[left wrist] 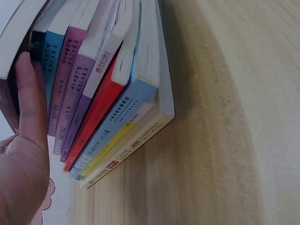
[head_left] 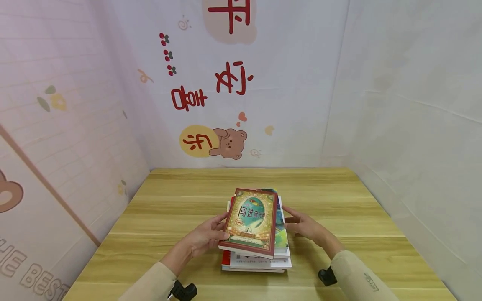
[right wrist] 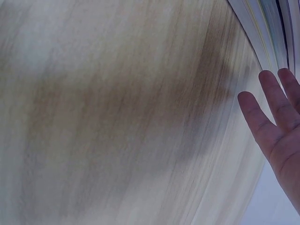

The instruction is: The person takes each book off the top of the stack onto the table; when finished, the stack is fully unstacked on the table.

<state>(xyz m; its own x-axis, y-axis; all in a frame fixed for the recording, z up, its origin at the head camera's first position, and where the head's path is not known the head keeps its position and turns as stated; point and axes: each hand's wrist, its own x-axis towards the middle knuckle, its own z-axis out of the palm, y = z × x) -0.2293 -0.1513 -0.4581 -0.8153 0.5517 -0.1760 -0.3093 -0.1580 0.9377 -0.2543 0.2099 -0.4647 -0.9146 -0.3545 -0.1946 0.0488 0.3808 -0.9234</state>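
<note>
A brown-bordered paperback book (head_left: 250, 221) with a green and gold cover lies slightly askew at the top of a stack of books (head_left: 260, 263). My left hand (head_left: 203, 235) grips its near left corner, thumb on the cover. In the left wrist view, fingers of that hand (left wrist: 28, 140) reach under the top book (left wrist: 8, 101), between it and the stack. To the right of the pile, my right hand (head_left: 310, 228) has its fingers extended towards the book edges. The right wrist view has these fingers (right wrist: 274, 117) spread close to the page edges (right wrist: 274, 28); contact is unclear.
The stack stands on a wood-grain table (head_left: 180, 188). Below the top book, another with a blue and green cover (head_left: 280, 234) shows at the right. Printed white cloth (head_left: 293, 83) hangs behind the table and along both sides. A dark wrist device (head_left: 327, 276) sits under the right sleeve.
</note>
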